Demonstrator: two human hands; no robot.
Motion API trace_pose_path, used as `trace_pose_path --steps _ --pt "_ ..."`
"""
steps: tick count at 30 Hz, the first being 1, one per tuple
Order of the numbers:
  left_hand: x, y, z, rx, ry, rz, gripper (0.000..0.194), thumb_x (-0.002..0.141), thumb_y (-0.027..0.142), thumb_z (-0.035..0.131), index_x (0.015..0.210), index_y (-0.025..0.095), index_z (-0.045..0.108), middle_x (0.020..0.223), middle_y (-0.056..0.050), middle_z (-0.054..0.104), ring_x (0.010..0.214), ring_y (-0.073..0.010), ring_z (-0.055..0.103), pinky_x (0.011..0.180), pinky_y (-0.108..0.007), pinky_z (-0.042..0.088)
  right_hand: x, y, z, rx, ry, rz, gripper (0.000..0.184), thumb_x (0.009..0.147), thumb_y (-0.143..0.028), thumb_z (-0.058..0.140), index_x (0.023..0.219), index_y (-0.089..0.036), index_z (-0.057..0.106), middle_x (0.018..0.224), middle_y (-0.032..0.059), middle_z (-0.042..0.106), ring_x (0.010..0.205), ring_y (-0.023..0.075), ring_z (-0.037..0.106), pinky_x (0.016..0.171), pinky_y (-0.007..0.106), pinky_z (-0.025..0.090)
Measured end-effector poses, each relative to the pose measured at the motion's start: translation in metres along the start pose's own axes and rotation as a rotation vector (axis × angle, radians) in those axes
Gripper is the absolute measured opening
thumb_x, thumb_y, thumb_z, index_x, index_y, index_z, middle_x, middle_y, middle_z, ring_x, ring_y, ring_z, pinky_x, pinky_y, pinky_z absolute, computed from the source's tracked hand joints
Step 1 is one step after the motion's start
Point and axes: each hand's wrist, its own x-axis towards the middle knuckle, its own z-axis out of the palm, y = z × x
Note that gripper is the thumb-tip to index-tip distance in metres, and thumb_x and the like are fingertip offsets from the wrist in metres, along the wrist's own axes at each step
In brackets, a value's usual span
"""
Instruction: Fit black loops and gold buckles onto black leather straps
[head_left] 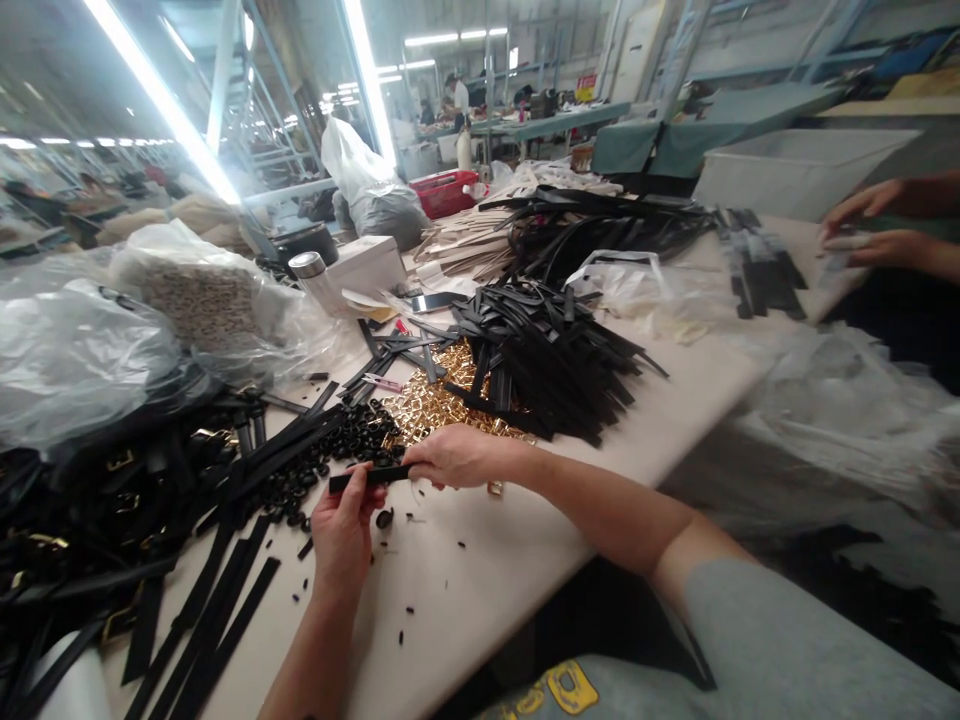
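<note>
A short black strap (386,475) is stretched between my two hands over the table's near edge. My left hand (341,520) pinches it near its left end, thumb on top. At its other end the fingers of my right hand (450,458) are closed on it; the fingertips are partly hidden. Just beyond my hands lie a heap of gold buckles (431,400) and a pile of small black loops (337,435). A single black loop (384,519) rests on the table below the strap. Behind the buckles is a large pile of black straps (555,360).
Straps with gold buckles (120,500) are heaped at the left, beside clear plastic bags (90,350). Thread snips (382,382), a metal flask (309,268) and a white box (367,265) stand or lie farther back. Another person's hands (874,225) are at the right edge.
</note>
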Motion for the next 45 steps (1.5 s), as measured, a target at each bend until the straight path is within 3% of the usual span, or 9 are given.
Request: trace_pose_path --steps 8,13,19,24,30,36,40,45 --pt "0.010 0.007 -0.011 0.075 0.006 0.051 0.040 0.060 0.034 0.082 0.092 0.014 0.069 0.067 0.001 0.063 0.049 -0.0066 0.054 0.049 -0.017 0.046 -0.003 0.015 -0.009 -0.180 0.090 -0.047 0.025 0.097 -0.034 0.047 0.095 -0.021 0.068 0.076 0.0020 0.065 0.065 0.0130 0.055 0.054 0.024 0.026" --pt "0.007 0.006 -0.007 0.079 -0.029 0.044 0.041 0.060 0.035 0.081 0.092 0.014 0.067 0.065 0.002 0.062 0.048 -0.0067 0.054 0.047 -0.017 0.046 -0.005 0.012 -0.004 -0.167 0.189 -0.091 0.034 0.086 -0.044 0.065 0.110 -0.021 0.065 0.085 0.0035 0.068 0.076 0.0162 0.059 0.061 0.023 0.031" --pt "0.002 0.000 -0.002 0.086 -0.099 -0.001 0.038 0.064 0.036 0.079 0.090 0.014 0.066 0.065 0.000 0.063 0.049 -0.0084 0.057 0.047 -0.017 0.047 -0.001 0.006 0.006 -0.059 0.301 -0.122 0.023 0.083 -0.023 0.066 0.105 -0.019 0.064 0.093 0.0030 0.069 0.079 0.0149 0.059 0.065 0.023 0.033" --pt "0.001 0.000 -0.003 0.059 -0.111 -0.026 0.039 0.064 0.035 0.079 0.094 0.014 0.065 0.067 -0.001 0.065 0.049 -0.0085 0.058 0.047 -0.018 0.048 0.000 0.008 0.005 -0.043 0.357 -0.150 0.018 0.081 -0.016 0.063 0.099 -0.016 0.063 0.091 0.0028 0.068 0.077 0.0137 0.057 0.066 0.023 0.033" --pt "-0.001 0.001 -0.003 0.075 -0.143 0.000 0.036 0.069 0.040 0.077 0.090 0.013 0.066 0.069 -0.003 0.067 0.052 -0.0096 0.060 0.049 -0.019 0.048 0.000 0.008 0.003 -0.148 0.318 -0.122 0.012 0.089 -0.023 0.057 0.097 -0.016 0.064 0.088 0.0041 0.068 0.073 0.0142 0.056 0.062 0.025 0.030" --pt "-0.006 0.002 -0.006 0.318 -0.178 0.102 0.032 0.074 0.044 0.072 0.080 0.014 0.064 0.070 -0.004 0.067 0.051 -0.0125 0.060 0.049 -0.023 0.050 0.002 0.007 -0.003 -0.304 0.178 0.011 0.025 0.099 -0.029 0.043 0.093 -0.015 0.063 0.074 0.0042 0.063 0.061 0.0129 0.048 0.056 0.027 0.020" --pt "-0.008 0.006 -0.005 0.271 -0.210 -0.031 0.034 0.072 0.046 0.071 0.075 0.013 0.065 0.063 -0.004 0.066 0.046 -0.0120 0.058 0.043 -0.021 0.044 0.003 0.010 -0.007 -0.163 0.100 -0.060 0.024 0.100 -0.025 0.042 0.087 -0.015 0.060 0.069 0.0010 0.058 0.059 0.0108 0.044 0.057 0.025 0.024" --pt "-0.012 0.014 -0.001 0.164 -0.235 -0.172 0.031 0.073 0.041 0.069 0.078 0.010 0.068 0.060 -0.005 0.065 0.045 -0.0102 0.055 0.041 -0.018 0.037 0.004 0.016 -0.007 0.058 0.099 -0.113 0.026 0.100 -0.024 0.042 0.079 -0.015 0.055 0.061 -0.0021 0.053 0.057 0.0096 0.045 0.060 0.023 0.029"
